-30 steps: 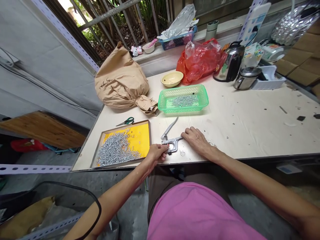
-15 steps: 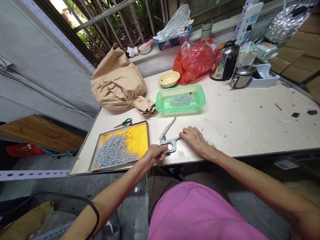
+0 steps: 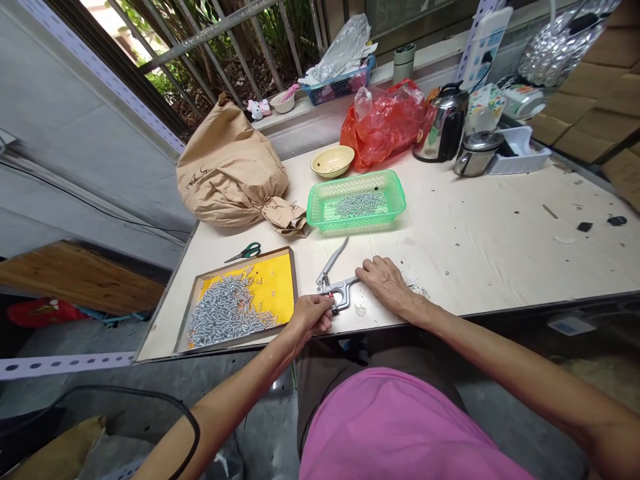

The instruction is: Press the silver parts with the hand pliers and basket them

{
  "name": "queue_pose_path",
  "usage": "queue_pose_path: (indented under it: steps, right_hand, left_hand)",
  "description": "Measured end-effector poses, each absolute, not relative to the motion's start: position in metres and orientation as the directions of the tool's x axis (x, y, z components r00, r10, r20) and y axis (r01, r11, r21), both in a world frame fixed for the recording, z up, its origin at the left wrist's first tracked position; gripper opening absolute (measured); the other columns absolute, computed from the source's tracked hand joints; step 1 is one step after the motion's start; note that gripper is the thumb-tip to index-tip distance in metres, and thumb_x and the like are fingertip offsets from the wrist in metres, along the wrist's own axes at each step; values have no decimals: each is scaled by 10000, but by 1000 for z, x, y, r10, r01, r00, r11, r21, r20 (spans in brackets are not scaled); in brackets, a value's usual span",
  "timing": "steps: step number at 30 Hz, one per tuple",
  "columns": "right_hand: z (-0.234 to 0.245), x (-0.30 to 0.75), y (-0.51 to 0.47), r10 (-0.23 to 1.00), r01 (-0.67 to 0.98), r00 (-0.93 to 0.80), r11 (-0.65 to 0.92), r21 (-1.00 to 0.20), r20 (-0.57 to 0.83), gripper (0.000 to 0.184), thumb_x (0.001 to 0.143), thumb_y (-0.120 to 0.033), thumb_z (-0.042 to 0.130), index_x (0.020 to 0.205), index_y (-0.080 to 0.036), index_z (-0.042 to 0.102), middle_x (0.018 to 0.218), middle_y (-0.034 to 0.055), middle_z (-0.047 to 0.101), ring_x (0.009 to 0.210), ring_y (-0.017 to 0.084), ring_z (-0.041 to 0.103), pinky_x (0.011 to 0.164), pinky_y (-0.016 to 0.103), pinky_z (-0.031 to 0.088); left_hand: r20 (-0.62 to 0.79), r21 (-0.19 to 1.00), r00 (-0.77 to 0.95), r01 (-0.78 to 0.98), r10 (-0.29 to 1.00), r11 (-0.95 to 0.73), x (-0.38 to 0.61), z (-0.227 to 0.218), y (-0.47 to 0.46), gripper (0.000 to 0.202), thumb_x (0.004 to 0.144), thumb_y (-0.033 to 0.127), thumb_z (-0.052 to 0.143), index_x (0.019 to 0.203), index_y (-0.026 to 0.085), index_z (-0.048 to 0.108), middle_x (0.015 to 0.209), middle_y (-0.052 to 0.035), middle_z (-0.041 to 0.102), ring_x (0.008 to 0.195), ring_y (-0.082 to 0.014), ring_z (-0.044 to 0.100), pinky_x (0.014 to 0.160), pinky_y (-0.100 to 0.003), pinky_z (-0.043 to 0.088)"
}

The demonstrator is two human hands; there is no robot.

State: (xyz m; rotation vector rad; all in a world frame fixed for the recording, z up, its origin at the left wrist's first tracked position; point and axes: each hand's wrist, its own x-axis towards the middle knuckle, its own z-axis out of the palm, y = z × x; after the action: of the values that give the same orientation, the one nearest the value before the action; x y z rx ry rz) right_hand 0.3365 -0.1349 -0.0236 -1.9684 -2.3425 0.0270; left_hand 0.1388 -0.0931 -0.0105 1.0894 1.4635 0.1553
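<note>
A metal hand press tool (image 3: 336,288) lies near the table's front edge, its upper handle raised toward the green basket (image 3: 356,201). My left hand (image 3: 311,313) is pinched at the tool's jaw, where a small red part shows; what the fingertips hold is too small to name. My right hand (image 3: 385,283) rests with curled fingers on the tool's lower handle. A yellow-bottomed tray (image 3: 281,279) with a heap of small silver metal pieces sits just left of my left hand. The green basket holds more silver pieces.
Green-handled scissors (image 3: 243,252) lie behind the tray. A tied brown paper sack (image 3: 231,171), a yellow bowl (image 3: 333,161), a red plastic bag (image 3: 387,121), a kettle (image 3: 441,126) and a steel pot (image 3: 472,153) stand at the back. Small debris dots the right of the table (image 3: 500,247).
Both hands stay on the tool with only slight shifts. The view has drifted a little, so everything sits slightly further left in the picture.
</note>
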Motion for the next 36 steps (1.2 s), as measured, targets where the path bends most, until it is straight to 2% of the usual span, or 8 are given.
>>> queue_pose_path:
  steps: [6,15,19,21,24,28,32,36]
  right_hand:
    - [-27,336,-133,987,986,-152,155,-66,44,220,936,-155,395,976,-197,607,980,86,604,911,245,474,735,359,284]
    - [-19,335,-133,990,987,-138,138,-88,4,246,940,-149,374,979,-198,611,993,95,606,917,243,489,750,368,288]
    - [-17,336,-131,989,985,-145,143,-101,-16,240,932,-130,384,975,-194,611,972,98,609,916,246,502,749,373,290]
    - [-18,336,-131,989,984,-148,146,-99,-16,241,931,-127,383,970,-190,612,971,102,609,914,251,508,747,379,295]
    - [-20,336,-134,988,984,-151,149,-92,-15,245,927,-127,381,964,-191,614,977,105,607,910,257,511,746,384,305]
    - [-20,338,-137,988,984,-151,146,-106,-36,237,933,-156,386,948,-188,620,970,108,601,901,246,512,749,376,314]
    - [-13,345,-125,987,972,-160,158,-174,0,234,956,-261,399,990,-188,618,1046,104,573,919,228,505,740,347,316]
    - [-8,346,-89,967,960,-237,248,-131,95,251,940,-177,404,1106,-217,587,1116,96,555,970,234,476,718,331,305]
  left_hand:
    - [-586,714,225,597,779,365,138,-14,-98,261,806,348,597,644,153,535,393,27,544,303,-97,503,337,-170,348]
    - [-593,746,326,566,736,350,128,-19,-93,274,793,376,598,640,159,529,376,28,529,293,-91,477,341,-173,359]
    - [-498,738,290,637,817,223,123,-21,-95,211,768,337,622,690,143,586,364,37,522,293,-90,475,340,-166,359]
    - [-491,765,250,583,835,275,124,-19,-98,208,766,335,626,716,135,599,386,33,538,300,-81,472,340,-158,354]
    - [-567,787,184,409,803,462,128,-12,-103,239,762,349,642,735,117,594,437,20,566,300,-54,443,333,-144,336]
    - [-628,773,162,247,761,585,136,-5,-112,264,746,342,675,824,101,598,492,-3,603,356,-64,507,391,-149,426]
    - [-595,801,183,208,783,561,144,-5,-126,278,748,351,680,852,113,583,579,-38,655,472,-107,614,500,-190,517]
    - [-431,880,212,313,877,357,146,-13,-138,237,770,353,646,839,133,589,628,-36,660,574,-139,667,589,-213,540]
